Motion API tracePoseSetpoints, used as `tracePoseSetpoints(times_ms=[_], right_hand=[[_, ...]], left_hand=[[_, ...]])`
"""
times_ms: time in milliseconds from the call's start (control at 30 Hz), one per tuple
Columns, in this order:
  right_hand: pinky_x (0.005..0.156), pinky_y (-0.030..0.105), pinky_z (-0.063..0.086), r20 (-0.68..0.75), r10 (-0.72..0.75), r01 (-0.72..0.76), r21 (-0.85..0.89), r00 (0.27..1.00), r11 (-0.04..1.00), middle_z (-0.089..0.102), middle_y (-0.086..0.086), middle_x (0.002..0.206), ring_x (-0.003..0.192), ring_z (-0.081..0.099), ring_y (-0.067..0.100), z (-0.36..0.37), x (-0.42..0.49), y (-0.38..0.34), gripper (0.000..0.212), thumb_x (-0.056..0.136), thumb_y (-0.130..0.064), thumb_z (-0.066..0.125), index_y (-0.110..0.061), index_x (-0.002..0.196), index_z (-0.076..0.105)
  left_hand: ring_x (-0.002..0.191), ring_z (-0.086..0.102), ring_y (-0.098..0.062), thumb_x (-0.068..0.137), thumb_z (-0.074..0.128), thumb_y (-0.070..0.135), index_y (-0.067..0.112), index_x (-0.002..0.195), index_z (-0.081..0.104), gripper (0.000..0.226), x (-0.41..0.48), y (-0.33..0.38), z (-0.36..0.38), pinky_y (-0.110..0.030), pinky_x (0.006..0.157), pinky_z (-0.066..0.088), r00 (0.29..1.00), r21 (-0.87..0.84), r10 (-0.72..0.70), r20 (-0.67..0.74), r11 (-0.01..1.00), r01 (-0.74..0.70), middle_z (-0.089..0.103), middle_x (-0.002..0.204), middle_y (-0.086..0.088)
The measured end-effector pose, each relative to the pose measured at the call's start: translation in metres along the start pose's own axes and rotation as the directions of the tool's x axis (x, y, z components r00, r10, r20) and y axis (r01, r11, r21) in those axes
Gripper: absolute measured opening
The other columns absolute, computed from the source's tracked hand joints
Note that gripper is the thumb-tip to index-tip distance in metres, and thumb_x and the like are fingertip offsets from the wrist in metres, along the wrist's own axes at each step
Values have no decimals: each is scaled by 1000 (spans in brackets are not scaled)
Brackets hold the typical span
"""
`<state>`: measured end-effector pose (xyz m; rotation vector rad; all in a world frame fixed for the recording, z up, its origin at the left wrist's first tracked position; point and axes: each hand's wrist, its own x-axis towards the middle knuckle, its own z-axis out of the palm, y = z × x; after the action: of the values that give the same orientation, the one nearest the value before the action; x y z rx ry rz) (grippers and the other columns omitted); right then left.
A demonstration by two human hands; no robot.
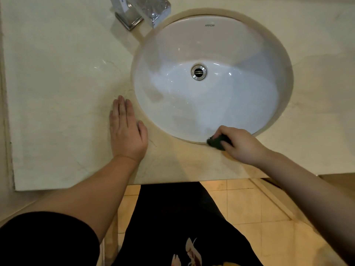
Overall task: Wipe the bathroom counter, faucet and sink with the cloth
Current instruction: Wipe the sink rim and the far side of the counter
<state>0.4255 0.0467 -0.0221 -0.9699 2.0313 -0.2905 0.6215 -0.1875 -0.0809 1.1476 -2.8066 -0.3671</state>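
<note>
Head view: one frame, looking down on the counter.
Right hand (238, 144): lower right of centre, fingers curled round a dark cloth (218, 142), pressing it on the near rim of the sink (249, 54).
Left hand (127, 129): lower left of centre, flat on the counter (57, 83), fingers straight and together, just beside the sink's left edge.
Sink: white oval bowl, centre right, metal drain (198, 72) in the middle.
Faucet (142, 10): chrome, top centre, spout reaching toward the bowl.
Floor (259, 217): tan tiles, bottom of frame.
</note>
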Motion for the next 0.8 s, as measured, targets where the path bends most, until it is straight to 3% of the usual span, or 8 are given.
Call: tracePoseSetpoints(times_ms=[133,433,633,800], right_hand=[[74,34,48,-85,49,-49,8,995,999,68,-1,96,89,62,21,7,-3,-5,22,85,-7,56,-22,101,61],[77,35,47,-263,17,54,259,965,964,68,1,104,94,60,24,59,62,-109,29,83,-1,51,-14,108,59],[75,35,45,-230,42,-48,-18,972,999,63,7,102,91,58,25,40,-4,-46,28,87,-6,54,-18,112,57],[72,37,47,-206,136,-194,-298,969,935,64,11,97,87,60,31,-23,-35,34,25,86,-4,54,-16,107,60]], left_hand=[[145,17,-33,91,37,18,-5,145,28,60,0,0,0,-41,120,12,1000,8,3,1,1000,-3,24,154,-21],[145,16,-33,92,34,21,-5,146,26,60,-1,1,-1,-44,119,13,999,17,10,30,1000,-11,23,155,-21],[144,19,-35,92,33,24,-6,145,28,61,0,0,-1,-43,119,12,1000,-4,8,26,1000,-8,25,153,-23],[144,19,-34,92,31,25,-6,145,30,61,0,-1,0,-42,119,13,1000,-22,1,19,1000,-1,25,154,-22]])
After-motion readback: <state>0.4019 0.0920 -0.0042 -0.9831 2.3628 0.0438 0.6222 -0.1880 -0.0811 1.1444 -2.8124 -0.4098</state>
